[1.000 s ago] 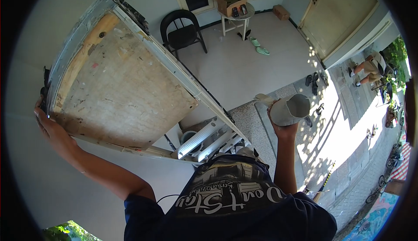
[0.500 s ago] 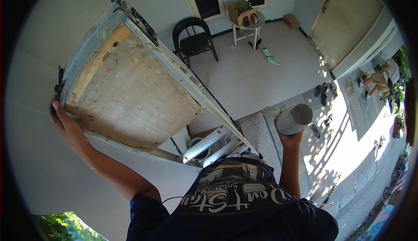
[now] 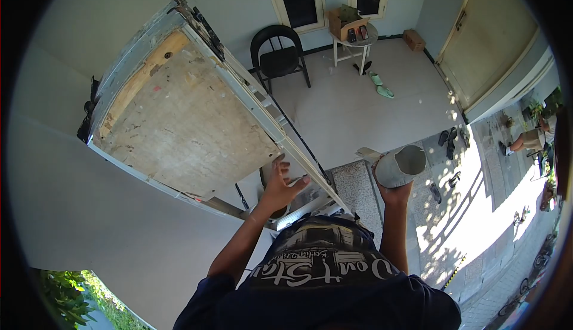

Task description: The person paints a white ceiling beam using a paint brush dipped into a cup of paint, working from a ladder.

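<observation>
My right hand point(image 3: 392, 191) is wrapped round a grey-white, open-topped container point(image 3: 395, 172) with an uneven rim. A flat pale piece point(image 3: 369, 153) sticks out to its left. My left hand point(image 3: 285, 185) has its fingers spread and holds nothing. It is just below the near corner of a worn, stained wooden board point(image 3: 185, 121), set in a curved grey frame point(image 3: 134, 52). Metal ladder rungs point(image 3: 298, 210) show below that hand, close in front of my shirt.
On the floor below stand a black chair point(image 3: 280, 58) and a small white table point(image 3: 370, 37) bearing a cardboard box point(image 3: 345, 24). Green sandals point(image 3: 382, 86) lie near it. Dark footwear point(image 3: 447, 142) lies by the sunlit paving. A seated person point(image 3: 528, 139) is outside at right.
My left hand has let go of the frame's far-left corner and moved right and down toward the ladder rungs. The right hand still holds the container. The view has shifted slightly.
</observation>
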`<state>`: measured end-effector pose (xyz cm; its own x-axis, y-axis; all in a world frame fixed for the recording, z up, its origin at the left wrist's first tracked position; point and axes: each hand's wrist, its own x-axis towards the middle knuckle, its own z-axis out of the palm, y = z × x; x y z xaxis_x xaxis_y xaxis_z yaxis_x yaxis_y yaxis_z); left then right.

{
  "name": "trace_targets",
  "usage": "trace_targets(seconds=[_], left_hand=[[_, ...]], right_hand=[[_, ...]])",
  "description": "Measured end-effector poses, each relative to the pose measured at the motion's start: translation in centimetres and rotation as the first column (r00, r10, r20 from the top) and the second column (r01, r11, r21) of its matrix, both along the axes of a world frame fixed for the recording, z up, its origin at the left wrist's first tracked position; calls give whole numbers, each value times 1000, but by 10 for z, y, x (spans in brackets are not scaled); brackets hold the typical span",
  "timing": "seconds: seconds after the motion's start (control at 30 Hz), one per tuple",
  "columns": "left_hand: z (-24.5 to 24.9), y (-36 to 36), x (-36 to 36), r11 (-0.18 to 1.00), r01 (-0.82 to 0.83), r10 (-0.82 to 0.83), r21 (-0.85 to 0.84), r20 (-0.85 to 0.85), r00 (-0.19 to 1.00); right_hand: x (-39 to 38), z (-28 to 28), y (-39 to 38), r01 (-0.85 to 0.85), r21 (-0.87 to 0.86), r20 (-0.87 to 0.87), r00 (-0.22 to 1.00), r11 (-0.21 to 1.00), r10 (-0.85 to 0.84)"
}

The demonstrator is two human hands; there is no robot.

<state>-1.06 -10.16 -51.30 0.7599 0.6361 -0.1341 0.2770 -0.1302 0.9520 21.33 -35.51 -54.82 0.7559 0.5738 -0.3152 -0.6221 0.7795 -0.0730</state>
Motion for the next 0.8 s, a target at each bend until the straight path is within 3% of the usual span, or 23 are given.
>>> trace_targets(seconds=[0.03,0.1,0.13,0.2,0.27,0.37,0.5,0.6,0.67,0.8], left_hand=[[-5,14,17,987,-34,18,155,103,995],[-3,30,51,894,-7,-65,447,146,987],[-3,26,54,898,-10,-59,441,144,988],[-3,19,69,992,-106,125,-68,415,901],[4,20,71,978,-176,204,-109,371,906],[9,22,77,977,-209,213,-50,345,914],[16,11,82,965,-253,263,-72,254,931],[13,14,83,958,-281,285,-57,280,917],[15,12,84,939,-326,343,-109,291,893],[25,2,91,894,-445,447,-57,192,874]], right_hand=[[2,0,0,-15,16,31,999,1000,15],[0,-6,-6,-39,19,54,998,999,38],[1,-8,-9,-55,13,43,998,998,54],[7,-15,-15,-35,2,29,999,999,35],[7,-25,-26,-47,60,79,996,997,42],[9,-35,-45,2,-27,6,1000,1000,-2],[7,-67,-73,46,-14,-37,998,999,-46],[7,-82,-80,74,16,-58,996,997,-73],[10,-90,-85,97,-32,-63,993,995,-99],[10,-106,-90,86,-48,-75,993,995,-89]])
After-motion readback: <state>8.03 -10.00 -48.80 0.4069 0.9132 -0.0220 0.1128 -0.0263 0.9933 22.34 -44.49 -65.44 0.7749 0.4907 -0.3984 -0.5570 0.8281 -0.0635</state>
